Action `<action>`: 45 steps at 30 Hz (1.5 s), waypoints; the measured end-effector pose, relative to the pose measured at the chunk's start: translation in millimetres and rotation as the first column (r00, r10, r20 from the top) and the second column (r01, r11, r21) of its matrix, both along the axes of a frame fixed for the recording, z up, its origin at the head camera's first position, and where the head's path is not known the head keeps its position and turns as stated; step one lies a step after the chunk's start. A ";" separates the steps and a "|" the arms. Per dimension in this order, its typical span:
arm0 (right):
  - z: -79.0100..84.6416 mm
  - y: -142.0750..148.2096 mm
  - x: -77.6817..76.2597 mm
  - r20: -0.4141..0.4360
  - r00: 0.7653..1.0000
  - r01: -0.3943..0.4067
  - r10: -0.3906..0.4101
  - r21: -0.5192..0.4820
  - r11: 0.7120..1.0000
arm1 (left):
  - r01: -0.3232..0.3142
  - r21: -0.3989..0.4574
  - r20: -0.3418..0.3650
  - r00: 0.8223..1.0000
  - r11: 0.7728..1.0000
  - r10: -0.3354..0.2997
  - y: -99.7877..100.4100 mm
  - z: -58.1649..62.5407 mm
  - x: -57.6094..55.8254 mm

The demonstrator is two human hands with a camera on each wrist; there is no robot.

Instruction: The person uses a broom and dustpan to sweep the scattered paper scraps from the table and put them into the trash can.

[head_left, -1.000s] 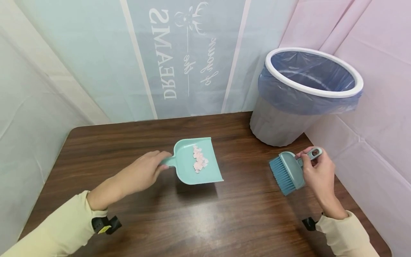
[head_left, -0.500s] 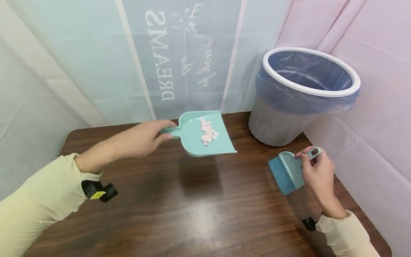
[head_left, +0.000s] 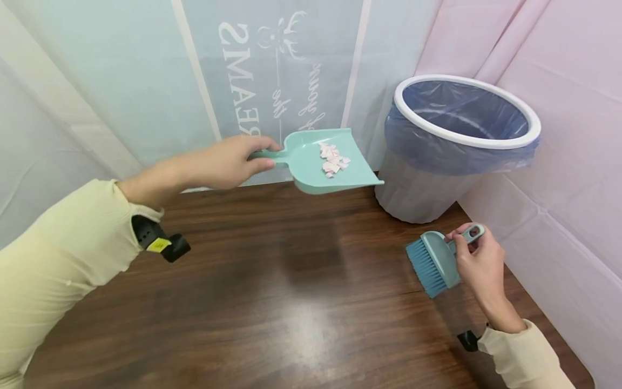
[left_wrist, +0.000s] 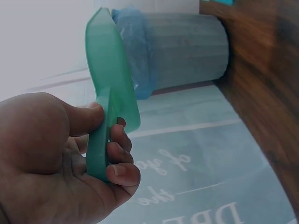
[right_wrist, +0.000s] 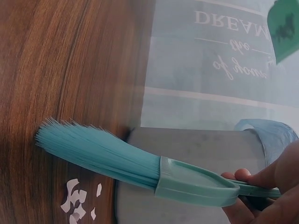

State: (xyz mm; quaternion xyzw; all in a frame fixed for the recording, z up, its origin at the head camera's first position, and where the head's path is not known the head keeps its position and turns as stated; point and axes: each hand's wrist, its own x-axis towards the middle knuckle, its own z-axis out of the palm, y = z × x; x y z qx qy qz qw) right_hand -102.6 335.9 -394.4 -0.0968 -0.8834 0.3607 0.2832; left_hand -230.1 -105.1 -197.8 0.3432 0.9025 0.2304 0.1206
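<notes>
My left hand (head_left: 230,162) grips the handle of a mint-green dustpan (head_left: 311,175), fingers curled round it in the left wrist view. The dustpan is held above the table, its open lip toward the bin, with a small heap of pale pink paper scraps (head_left: 333,160) on it. Over the table at the right, my right hand (head_left: 481,265) holds a small hand brush (head_left: 441,256) by its handle, blue bristles pointing left. In the right wrist view, several more paper scraps (right_wrist: 77,200) lie on the table beside the bristles; the head view does not show them.
A grey waste bin (head_left: 413,189) with a white rim and blue liner bag stands at the back right of the brown wooden table (head_left: 233,302). Behind it hangs a pale printed curtain (head_left: 272,70); pink-white fabric (head_left: 578,135) bounds the right side.
My left hand has lifted the dustpan off toward the back and to the right, nearer the bin, with the scraps still on it. The right hand and brush have barely moved.
</notes>
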 end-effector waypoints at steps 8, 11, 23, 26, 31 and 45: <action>0.2 0.4 1.4 -0.003 1.000 0.001 -0.001 0.006 1.000 | -0.049 -0.064 0.070 0.996 0.997 0.054 28.2 37.6 -23.5; 0.3 0.0 0.4 -0.003 1.000 -0.002 0.002 0.005 1.000 | -0.045 -0.062 0.090 0.995 0.997 0.051 41.3 49.8 -33.3; -0.7 -0.4 -6.4 0.006 1.000 -0.003 0.003 0.011 1.000 | -0.077 -0.065 -0.059 0.996 0.995 0.073 98.4 69.9 -68.9; -0.3 -0.7 -8.1 0.013 1.000 -0.007 0.007 0.015 1.000 | -0.094 -0.092 -0.060 0.994 0.991 0.089 112.9 73.1 -77.5; 1.4 -0.3 -10.2 0.024 1.000 -0.015 0.014 0.024 1.000 | -0.103 -0.136 -0.089 0.992 0.985 0.092 132.6 79.4 -90.2; 1.6 7.4 -10.5 0.008 1.000 0.010 -0.010 0.016 1.000 | -0.140 -0.241 -0.277 0.958 0.960 0.070 189.6 90.8 -93.2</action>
